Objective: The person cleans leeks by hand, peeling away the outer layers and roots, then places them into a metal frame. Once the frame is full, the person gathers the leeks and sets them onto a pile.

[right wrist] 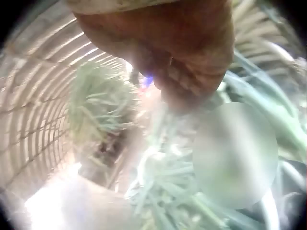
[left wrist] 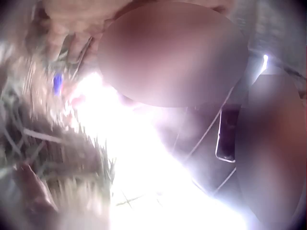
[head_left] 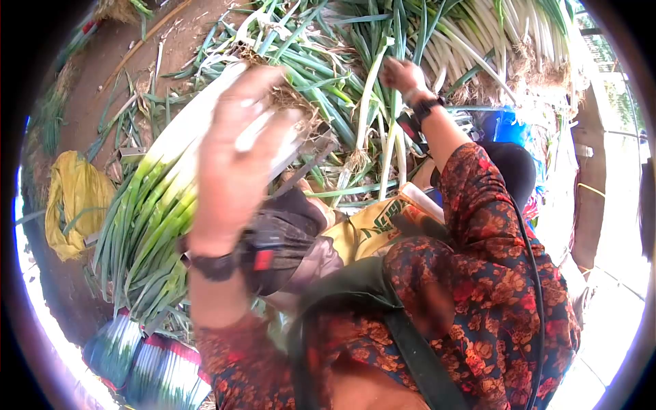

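My left hand (head_left: 236,154), blurred, is raised with its fingers spread over a thick bundle of green onions (head_left: 174,150). White stalks and brown roots show beside its fingers, with green tops fanning toward the lower left. Fingers of the same hand (left wrist: 72,36) appear at the top of the left wrist view. Farther out, my right hand (head_left: 404,76) curls at the leaves of some loose green onions (head_left: 389,154), whose pale stems point toward my lap. In the right wrist view, the curled right hand (right wrist: 177,52) overlaps blurred green leaves (right wrist: 177,191).
Many more green onions (head_left: 492,48) lie in a heap at the far right, roots toward me. A yellow sack (head_left: 75,201) lies on the ground at left. Tied bundles (head_left: 164,372) stand at lower left, and a blue container (head_left: 509,126) stands at right.
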Demonstrator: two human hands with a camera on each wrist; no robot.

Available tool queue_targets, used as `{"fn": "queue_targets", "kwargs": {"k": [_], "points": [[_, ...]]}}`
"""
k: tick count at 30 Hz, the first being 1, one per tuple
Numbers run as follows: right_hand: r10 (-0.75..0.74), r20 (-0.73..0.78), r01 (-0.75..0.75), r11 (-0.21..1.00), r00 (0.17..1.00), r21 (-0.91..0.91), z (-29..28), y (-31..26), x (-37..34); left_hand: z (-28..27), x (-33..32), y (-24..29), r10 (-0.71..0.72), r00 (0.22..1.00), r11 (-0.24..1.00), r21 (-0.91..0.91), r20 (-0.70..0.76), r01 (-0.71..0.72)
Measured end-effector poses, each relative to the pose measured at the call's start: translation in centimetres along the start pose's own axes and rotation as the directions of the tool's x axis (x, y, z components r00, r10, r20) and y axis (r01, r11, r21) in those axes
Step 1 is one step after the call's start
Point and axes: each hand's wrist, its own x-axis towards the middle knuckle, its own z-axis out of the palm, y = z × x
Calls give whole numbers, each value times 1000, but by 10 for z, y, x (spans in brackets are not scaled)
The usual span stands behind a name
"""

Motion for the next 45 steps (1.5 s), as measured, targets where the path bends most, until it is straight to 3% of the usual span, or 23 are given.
{"fn": "queue_targets", "kwargs": {"k": [1,2,3,4,6,7,9,10,11,14,17,18,23,27,28,31,34,37,40,41,42,43,45], "points": [[84,-68,-89,994,994,-66,-38,52,31,26,5,-13,-31,998,993,-113,45,36],[-31,-20,22,935,999,-354,-67,102,44,54,6,-34,-139,990,948,-286,34,143],[-82,184,187,702,980,-687,-76,145,55,72,10,-51,-248,968,862,-446,41,240],[-129,379,400,352,916,-846,-84,188,67,76,13,-55,-216,976,906,-365,39,215],[95,480,487,-85,872,-869,-58,197,46,84,16,-60,-156,987,969,-188,42,161],[157,310,317,-26,938,-948,-20,182,8,84,22,-59,-228,973,953,-199,17,227],[162,368,371,8,916,-928,14,197,-14,82,34,-55,-365,930,908,-236,-40,346],[176,7,-47,297,984,-954,37,206,-16,82,38,-56,-384,922,906,-208,-45,368],[292,-331,-440,525,897,-728,53,211,-17,84,40,-58,-387,921,901,-237,-55,364],[223,-335,-400,596,916,-697,60,214,-13,86,47,-59,-398,914,883,-300,-75,360],[365,-280,-450,819,888,-358,48,226,3,85,54,-59,-412,904,900,-208,-115,384],[434,-199,-445,896,879,-11,54,207,-4,87,55,-64,-415,901,880,-308,-130,361],[375,160,-407,852,913,330,49,63,-71,102,61,-83,-405,912,869,-338,-67,361],[238,285,-285,949,929,137,41,-13,-148,122,64,-105,-478,869,846,-202,124,494],[232,320,-277,955,919,102,40,-35,-176,129,66,-107,-544,809,775,-238,223,586],[197,464,-180,980,863,-80,20,-52,-232,151,65,-113,-579,769,682,-356,270,638],[295,475,-206,951,829,-232,3,-68,-280,145,77,-138,-576,808,651,-530,122,544],[199,509,-94,970,837,-225,-11,-52,-305,122,83,-132,-607,795,504,-764,18,402],[359,646,-150,922,674,-356,-19,-80,-295,104,69,-112,-555,830,421,-841,59,341],[177,678,120,922,713,-367,-26,-58,-269,102,65,-109,-521,850,401,-858,75,321],[153,674,148,918,723,-367,-19,-69,-255,99,61,-101,-521,848,382,-863,95,331],[-58,631,447,755,774,-479,-19,-63,-224,98,54,-95,-507,857,411,-846,97,339],[-106,416,333,784,903,-524,21,-98,-186,97,44,-87,-478,873,474,-806,103,354]]}}
